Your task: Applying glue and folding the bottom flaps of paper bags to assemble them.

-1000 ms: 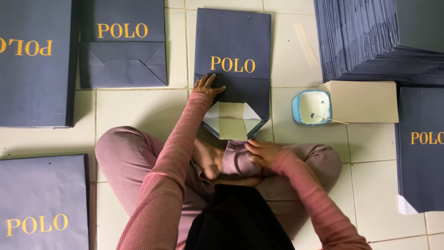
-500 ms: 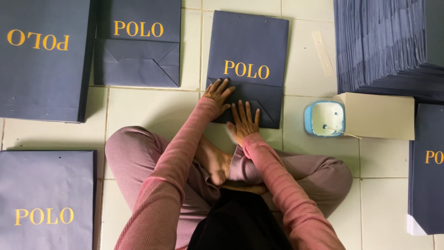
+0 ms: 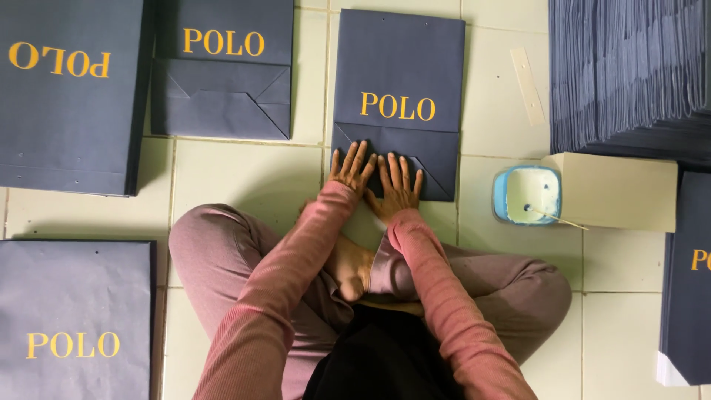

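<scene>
The left hand lies flat with its fingers spread on the folded bottom flap of a dark blue paper bag, gripping nothing, only pressing down. The right hand lies just beside it, palm down and fingers splayed too, on the same flap, holding nothing. The two hands are close together, near the middle of the flap's lower edge. The bag lies flat on the pale tiled floor, straight ahead of the seated person's crossed legs, with its gold lettering just above the fold and its top end pointing away from the person.

To the right of the bag, near its lower corner, stands a small light blue tub with white inside and a thin stick leaning out over its rim. Touching the tub on its right is a cream cardboard piece. A narrow cream strip lies on the tiles above the tub. A tall stack of dark blue sheets fills the upper right.

To the left, another folded bag lies with its bottom flap showing. More flat blue bags lie further left, at the lower left and at the right edge.
</scene>
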